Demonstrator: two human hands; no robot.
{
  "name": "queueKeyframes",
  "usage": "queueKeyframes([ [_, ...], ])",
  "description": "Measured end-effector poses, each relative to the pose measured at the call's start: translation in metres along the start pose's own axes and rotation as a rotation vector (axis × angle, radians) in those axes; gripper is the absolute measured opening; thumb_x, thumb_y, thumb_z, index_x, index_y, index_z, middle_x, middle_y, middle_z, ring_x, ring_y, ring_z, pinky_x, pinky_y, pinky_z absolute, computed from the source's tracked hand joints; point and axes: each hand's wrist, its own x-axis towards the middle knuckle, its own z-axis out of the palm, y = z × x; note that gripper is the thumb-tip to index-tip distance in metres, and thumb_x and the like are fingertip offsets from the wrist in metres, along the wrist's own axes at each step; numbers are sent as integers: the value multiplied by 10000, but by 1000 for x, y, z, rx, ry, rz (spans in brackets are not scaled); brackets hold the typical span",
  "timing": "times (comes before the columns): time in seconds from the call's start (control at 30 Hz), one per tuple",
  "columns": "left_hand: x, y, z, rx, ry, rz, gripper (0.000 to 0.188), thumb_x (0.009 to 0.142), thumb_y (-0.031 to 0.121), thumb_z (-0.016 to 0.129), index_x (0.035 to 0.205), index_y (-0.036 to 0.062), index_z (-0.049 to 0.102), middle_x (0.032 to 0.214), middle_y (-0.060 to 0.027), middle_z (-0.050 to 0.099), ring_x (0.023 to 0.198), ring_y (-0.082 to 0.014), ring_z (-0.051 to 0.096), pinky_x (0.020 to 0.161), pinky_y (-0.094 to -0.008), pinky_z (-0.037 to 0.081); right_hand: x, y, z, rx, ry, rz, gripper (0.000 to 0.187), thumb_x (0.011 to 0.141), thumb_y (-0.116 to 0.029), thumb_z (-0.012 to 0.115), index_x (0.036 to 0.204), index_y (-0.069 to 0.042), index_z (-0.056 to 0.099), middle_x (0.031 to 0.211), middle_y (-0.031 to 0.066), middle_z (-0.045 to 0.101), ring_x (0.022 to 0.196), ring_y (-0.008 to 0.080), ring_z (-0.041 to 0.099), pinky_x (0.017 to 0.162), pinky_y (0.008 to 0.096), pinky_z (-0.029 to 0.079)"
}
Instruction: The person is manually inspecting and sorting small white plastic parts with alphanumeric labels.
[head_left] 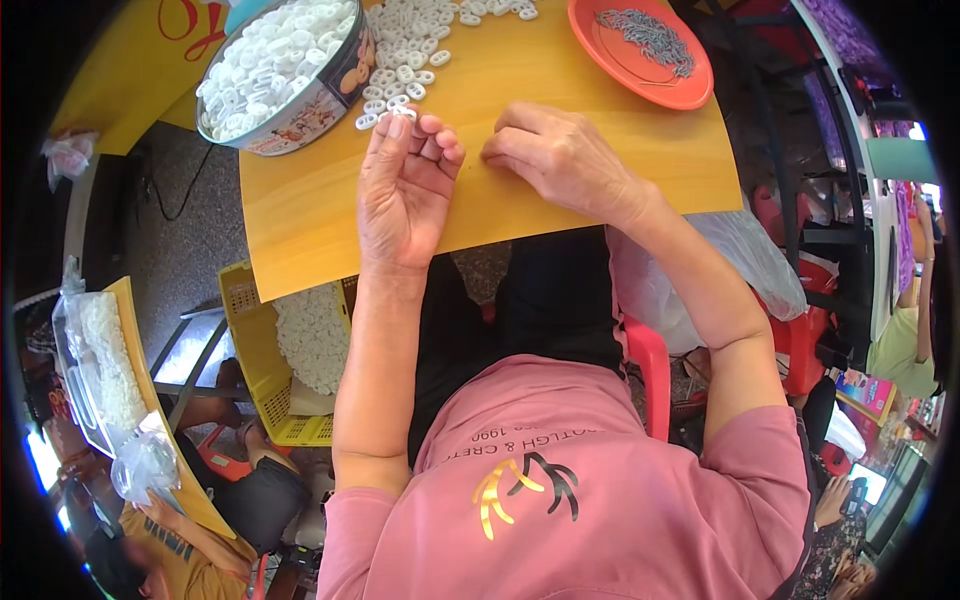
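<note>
My left hand (408,195) is palm up over the near part of the yellow table (600,85). Its thumb and forefinger pinch a small white oval plastic piece (404,112), with the other fingers curled. To its right, my right hand (565,160) has its fingers bent and drawn together, knuckles up; anything between the fingertips is too small to make out. A loose heap of white oval pieces with holes (408,60) lies just beyond my left hand. Beyond my right hand, a red-orange plate (588,45) holds a pile of thin grey metal pieces (652,40).
A round printed tin (330,100) full of white pieces stands at the table's left edge. Below left is a yellow crate (268,385) with more white pieces. A clear plastic bag (745,260) hangs at the right by a red chair (652,375). Other people sit at both sides.
</note>
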Motion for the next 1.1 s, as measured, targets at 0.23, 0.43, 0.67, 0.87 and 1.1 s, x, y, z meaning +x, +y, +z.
queueKeyframes([
  [0.23, -1, -2, 2, 100, 30, 26, 73, 959, 105, 615, 1013, 55, 612, 930, -73, 648, 853, -182, 620, 797, -317, 532, 1, 4, -1, -33, 61, 88, 40, 861, -60, 612, 873, -23, 620, 859, 119, 603, 758, 295, 628, 652, 382, 504],
  [0.43, -5, -13, 16, 384, 51, 79, 125, 957, 114, 624, 1039, 21, 603, 922, -92, 668, 823, -175, 650, 783, -307, 531, 7, -17, -20, 490, 225, 417, 155, 941, -36, 591, 1071, -11, 672, 862, 70, 660, 728, 135, 636, 664, 265, 507],
  [0.67, -19, -17, 30, 649, 70, 102, 152, 963, 137, 626, 1049, 13, 608, 924, -81, 665, 811, -160, 638, 782, -291, 511, 9, -30, -22, 947, 292, 537, 182, 959, -107, 619, 1069, 24, 680, 879, 34, 677, 727, 77, 596, 685, 229, 505],
  [0.87, -26, -20, 40, 614, 72, 127, 193, 952, 159, 654, 1025, -14, 609, 900, -76, 662, 799, -138, 634, 762, -275, 509, 7, -35, -16, 1138, 283, 589, 199, 951, -164, 650, 1038, 11, 689, 869, 41, 676, 696, 75, 570, 659, 217, 481],
  [1.1, -27, -22, 41, 609, 54, 136, 182, 953, 152, 651, 1017, -14, 612, 905, -78, 668, 799, -130, 630, 760, -265, 505, 7, -38, -14, 1126, 314, 599, 199, 956, -186, 649, 989, 7, 684, 814, 20, 651, 679, 69, 553, 633, 217, 469],
])
